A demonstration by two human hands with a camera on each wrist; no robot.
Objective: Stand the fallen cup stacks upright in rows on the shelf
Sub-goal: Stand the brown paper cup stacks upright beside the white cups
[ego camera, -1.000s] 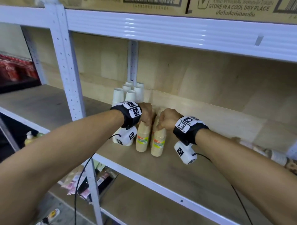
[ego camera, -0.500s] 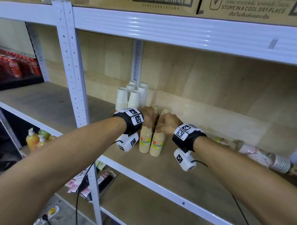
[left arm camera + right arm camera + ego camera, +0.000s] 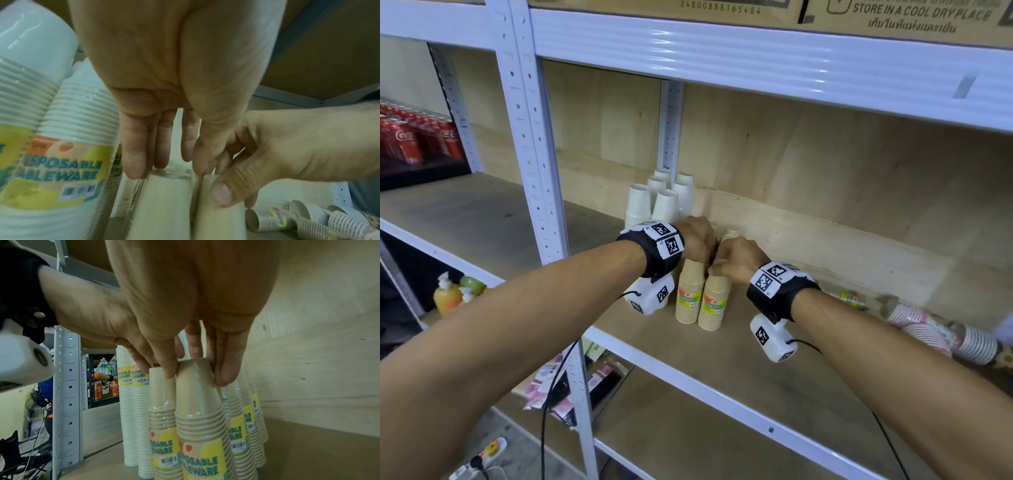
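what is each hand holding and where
Right hand pinches the top of the front right tan cup stack; left hand rests straight fingers on the neighbouring tan stack's top.

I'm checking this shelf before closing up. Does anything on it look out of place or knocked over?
Yes. At the shelf's right end, several sleeved cup stacks lie on their sides in a jumble, while the white stacks and tan stacks stand upright in rows. Both hands touch the tan stacks' tops.
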